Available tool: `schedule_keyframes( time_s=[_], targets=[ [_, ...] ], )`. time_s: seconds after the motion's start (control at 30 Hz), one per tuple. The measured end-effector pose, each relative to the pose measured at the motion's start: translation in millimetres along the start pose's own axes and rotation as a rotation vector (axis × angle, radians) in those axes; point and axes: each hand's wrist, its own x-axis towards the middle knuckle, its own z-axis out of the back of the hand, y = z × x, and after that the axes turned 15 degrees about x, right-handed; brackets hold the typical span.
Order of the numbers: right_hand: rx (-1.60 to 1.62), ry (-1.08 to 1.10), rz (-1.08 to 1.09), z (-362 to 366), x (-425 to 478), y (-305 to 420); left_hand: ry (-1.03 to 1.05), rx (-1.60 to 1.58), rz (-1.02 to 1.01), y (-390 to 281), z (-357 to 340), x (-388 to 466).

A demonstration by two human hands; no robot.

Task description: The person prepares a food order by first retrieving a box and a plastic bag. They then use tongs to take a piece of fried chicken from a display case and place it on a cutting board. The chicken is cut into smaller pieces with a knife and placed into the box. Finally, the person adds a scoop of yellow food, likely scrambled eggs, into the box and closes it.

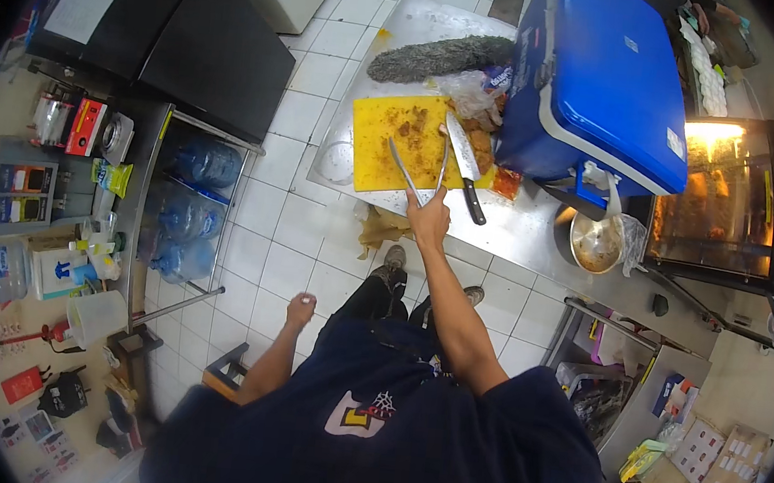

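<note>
My right hand (430,219) grips metal tongs (404,168) by their joined end, their arms spread over a yellow cutting board (366,163). Browned crumbs and scraps (408,128) are scattered on the board. A chef's knife (464,152) with a black handle lies along its right side, next to the tongs. Browned food pieces (481,149) and a clear plastic bag (475,93) sit at the board's far right. My left hand (301,310) hangs low over the floor with curled fingers. A small pale spot shows at its fingertips; I cannot tell what it is.
A blue cooler box (619,75) stands on the steel table (443,20), beside a grey fuzzy roll (439,58). To the right are a steel pot (597,241) and a lit glass-fronted oven (715,203). Water jugs (197,216) fill a rack at left; brown paper (381,230) hangs below the table edge.
</note>
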Motion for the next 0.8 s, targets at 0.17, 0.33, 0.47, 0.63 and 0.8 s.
schedule_keyframes(
  time_s=[0.17,0.33,0.47,0.63,0.8],
  targets=[
    [0.007,-0.099,-0.073,-33.2,12.2,22.3,0.066,0.049,0.007,29.0,2.3,-67.6],
    [0.007,-0.137,0.036,-40.2,36.7,20.2,0.060,0.035,0.025,24.4,10.7,-68.0],
    [-0.031,-0.103,0.067,-28.0,37.9,25.2,0.112,-0.303,0.123,6.5,25.7,-38.8],
    [-0.033,-0.140,0.215,-5.6,39.3,24.2,0.072,-0.325,0.092,-30.8,49.7,-17.1],
    [-0.210,-0.063,0.218,-0.1,75.3,24.3,0.095,-0.331,0.061,-39.6,51.2,-10.1]
  ],
)
